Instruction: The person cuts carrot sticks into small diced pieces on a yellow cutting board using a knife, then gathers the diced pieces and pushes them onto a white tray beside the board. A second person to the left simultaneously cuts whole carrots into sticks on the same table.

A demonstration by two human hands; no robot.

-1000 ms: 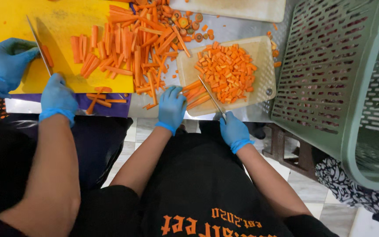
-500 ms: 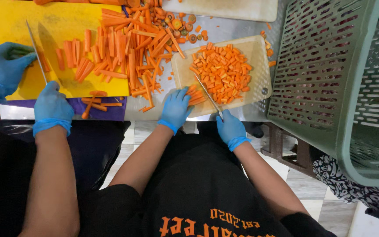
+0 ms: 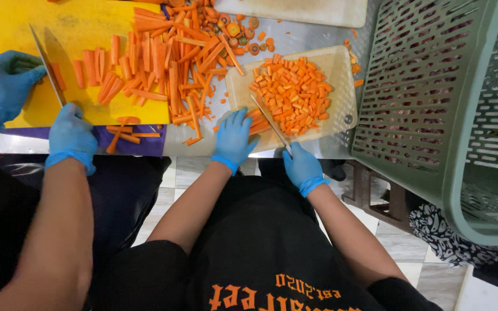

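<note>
Wearer's left hand (image 3: pixel 234 137), blue-gloved, flat on the near left edge of the pale cutting board (image 3: pixel 341 72), fingers spread and lightly curled over a few carrot sticks (image 3: pixel 259 122); pinning them, apparently, so the blade has a steady target. Not clenched, grasping nothing outright, just pressing down.

Right hand (image 3: pixel 302 166) at the near edge of the table, closed around the handle of a knife (image 3: pixel 270 121). Blade angled up and to the left across the board, edge right beside the left fingertips, at the cut end of the held sticks.

Diced carrot pile (image 3: pixel 292 92) heaped in the middle of the pale board, just beyond the blade, likely pushed clear to leave working room at the near edge.

On the left, a yellow cutting board (image 3: pixel 12 23) with long carrot sticks (image 3: pixel 157 57) spilling off its right side onto the steel table (image 3: pixel 295 40), within reach of both boards. Co-worker's two gloved hands there: one (image 3: pixel 70 135) at the near edge, the other (image 3: pixel 4 80) farther left, a second knife (image 3: pixel 47 63) between them; which hand grips it hard to tell.

Far middle, a scatter of round carrot ends (image 3: pixel 240 31). On the right, a green slatted crate (image 3: pixel 445 103) tipped against the table.
</note>
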